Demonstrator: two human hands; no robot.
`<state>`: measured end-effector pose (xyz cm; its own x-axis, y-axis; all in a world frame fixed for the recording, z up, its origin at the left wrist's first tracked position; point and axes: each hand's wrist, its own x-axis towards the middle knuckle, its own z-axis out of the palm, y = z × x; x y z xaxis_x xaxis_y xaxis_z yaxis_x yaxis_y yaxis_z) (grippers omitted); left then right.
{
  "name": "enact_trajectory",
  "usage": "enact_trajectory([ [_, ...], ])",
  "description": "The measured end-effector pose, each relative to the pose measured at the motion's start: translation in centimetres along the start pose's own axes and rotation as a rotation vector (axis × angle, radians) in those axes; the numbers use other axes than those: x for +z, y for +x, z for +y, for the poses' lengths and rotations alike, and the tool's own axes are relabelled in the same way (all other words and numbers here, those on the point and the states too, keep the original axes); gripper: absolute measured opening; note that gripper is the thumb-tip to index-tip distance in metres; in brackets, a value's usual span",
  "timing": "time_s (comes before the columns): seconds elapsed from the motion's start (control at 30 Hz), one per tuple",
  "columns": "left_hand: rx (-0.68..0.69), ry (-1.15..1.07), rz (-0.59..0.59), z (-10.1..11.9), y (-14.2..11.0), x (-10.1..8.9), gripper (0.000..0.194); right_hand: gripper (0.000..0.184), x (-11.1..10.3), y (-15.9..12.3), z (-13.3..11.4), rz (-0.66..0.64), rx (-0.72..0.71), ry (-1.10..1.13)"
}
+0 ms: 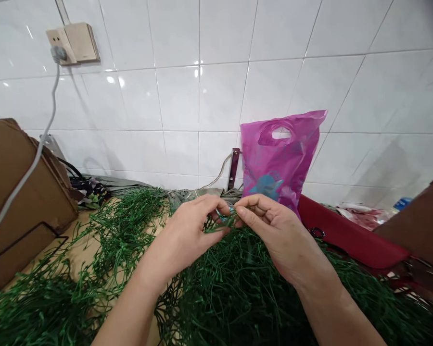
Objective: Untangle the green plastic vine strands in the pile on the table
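Observation:
My left hand (191,230) is curled, with thumb and fingers closed around a few thin green strands (220,223). Facing it, my right hand (279,230) pinches the other end of these strands between thumb and index finger. A small shiny bluish bit (224,218) shows among the strands between both hands; I cannot make out what it is. Below them spreads a big heap of dark green, stringy strands (238,288) that look like plastic stems with small knobbed tips. Both hands are just above this heap, near its far side.
A purple plastic bag (279,154) stands against the white tiled wall (176,96). Right of it lies a red purse (350,235). A cardboard box (18,192) is at the left, crossed by a grey cable (38,154) from the wall socket (61,45). More green strands (124,230) lie left.

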<state>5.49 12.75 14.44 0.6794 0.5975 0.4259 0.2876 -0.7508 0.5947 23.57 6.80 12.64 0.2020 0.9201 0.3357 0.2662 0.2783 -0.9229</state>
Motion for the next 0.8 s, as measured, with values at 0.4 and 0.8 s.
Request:
enact_trajectory([
  [0.4, -0.123, -0.171, -0.079, 0.2, -0.3, -1.3, 0.018, 0.019, -0.3, 0.0, 0.2, -0.086, -0.025, 0.182],
  [0.8, -0.112, -0.158, -0.018, -0.3, -0.1, -1.1, 0.011, 0.026, -0.2, 0.0, -0.4, -0.217, 0.160, 0.248],
])
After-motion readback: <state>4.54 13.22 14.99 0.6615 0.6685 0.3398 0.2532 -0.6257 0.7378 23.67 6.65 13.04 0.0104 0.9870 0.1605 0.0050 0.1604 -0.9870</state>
